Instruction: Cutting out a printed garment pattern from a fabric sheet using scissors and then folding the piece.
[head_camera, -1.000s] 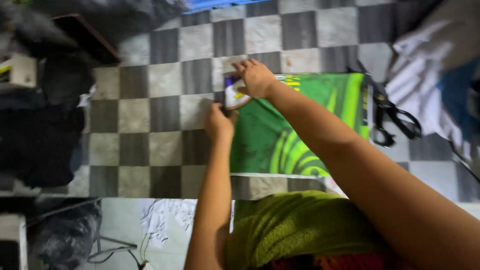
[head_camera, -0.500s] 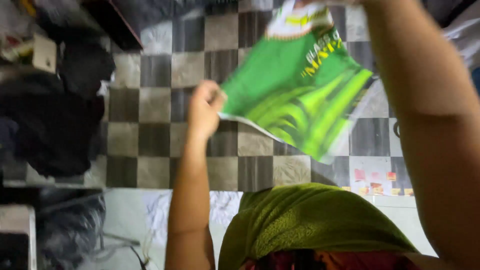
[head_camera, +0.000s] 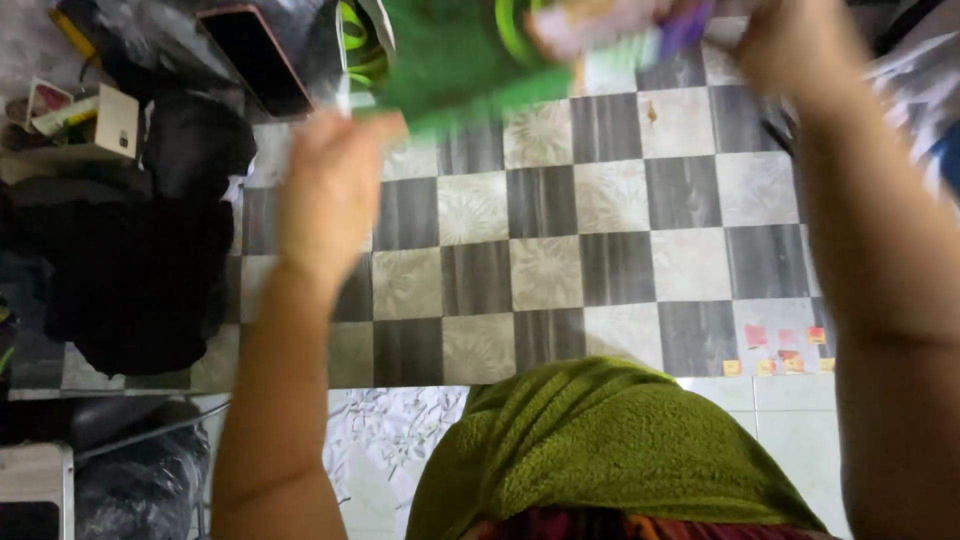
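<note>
Head view: green packet (head_camera: 450, 60) raised higher than before.

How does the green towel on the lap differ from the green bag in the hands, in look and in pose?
The towel is olive green, thick and fuzzy; the bag is brighter green and thin.
The towel lies low over the lap; the bag is held high above the checkered floor, between the left hand and the right hand.
The towel looks sharp; the bag is blurred.
Both are green.

I see a checkered floor (head_camera: 610, 250) of grey and pale tiles, a black bag (head_camera: 130, 260) at the left, a phone (head_camera: 255, 55) above it, and an olive-green towel (head_camera: 610, 450) below.
</note>
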